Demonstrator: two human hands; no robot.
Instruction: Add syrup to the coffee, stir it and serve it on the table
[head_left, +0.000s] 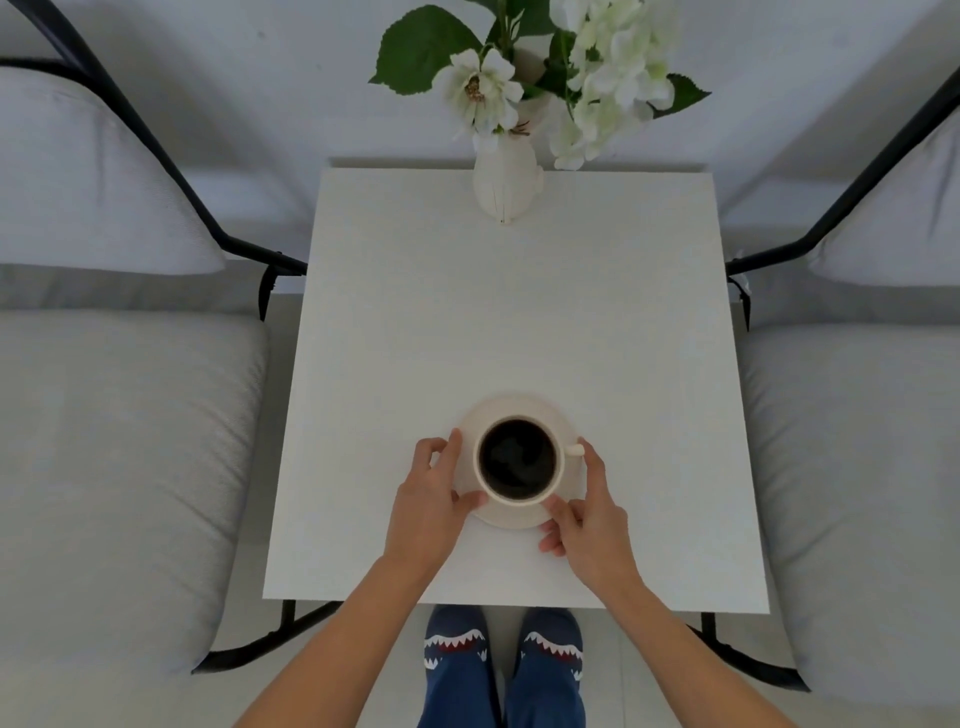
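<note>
Coffee, dark and nearly to the brim, fills a round cream ceramic cup (519, 460) that stands on a matching cream saucer (519, 402), and the saucer rests on the square white table (514, 312), toward its near edge. The cup's small handle points to the right. The left hand (434, 499) lies against the saucer's left rim, thumb resting on the rim at the front, forefinger curved along the side, the other fingers loosely curled; it holds the saucer edge lightly. The right hand (589, 512) mirrors it: thumb on the saucer's front right rim, forefinger reaching up to touch the cup handle, remaining fingers tucked under near the tabletop. Whether the saucer is lifted slightly or fully set down cannot be told. At the far edge of the table stands a white ceramic vase (506, 179) with white flowers and green leaves. Grey cushioned chairs with black metal frames (124, 415) flank the table on both sides. Below the near edge, two feet in blue shark-mouth socks (457, 649) show
</note>
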